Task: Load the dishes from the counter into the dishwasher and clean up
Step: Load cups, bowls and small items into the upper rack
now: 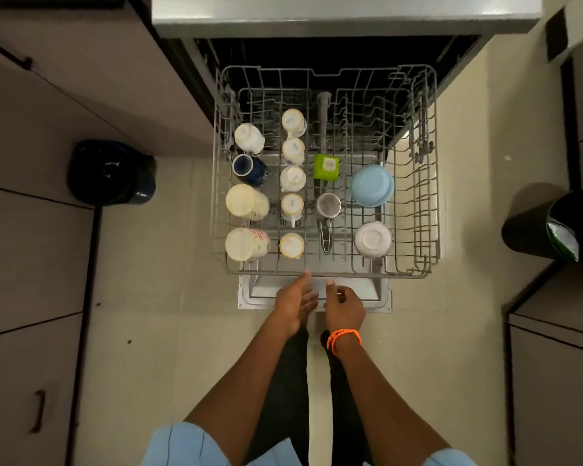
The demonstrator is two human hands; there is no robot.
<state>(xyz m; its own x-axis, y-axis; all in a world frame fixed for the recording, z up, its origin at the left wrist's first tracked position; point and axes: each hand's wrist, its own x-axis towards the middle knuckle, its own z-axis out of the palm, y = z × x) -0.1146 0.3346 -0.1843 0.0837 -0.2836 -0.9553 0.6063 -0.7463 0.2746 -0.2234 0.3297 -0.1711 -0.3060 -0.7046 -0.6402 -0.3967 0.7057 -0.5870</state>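
The wire rack (323, 269) is pulled out of the dishwasher (317, 48) and holds upside-down cups (293, 178) on the left and two bowls (372, 185) on the right. Both hands are at its near edge: the left hand (295, 306) has a released grip with straight fingers touching the rim, and the right hand (345, 306) has loosely bent fingers grasping nothing. A black bin (552, 227) stands on the floor to the right.

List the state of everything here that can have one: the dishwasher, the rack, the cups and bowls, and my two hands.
Dishwasher door: open, folded down.
Grey wire rack: pulled out, partly loaded.
Dark blue mug: on its side.
Green square cup: upside down.
Pale blue bowl: upside down.
White bowl: upside down.
Steel strainer: lying flat, handle toward the person.
Left hand: open, at the rack's front rail.
Right hand: fingers loosely curled, holding nothing.
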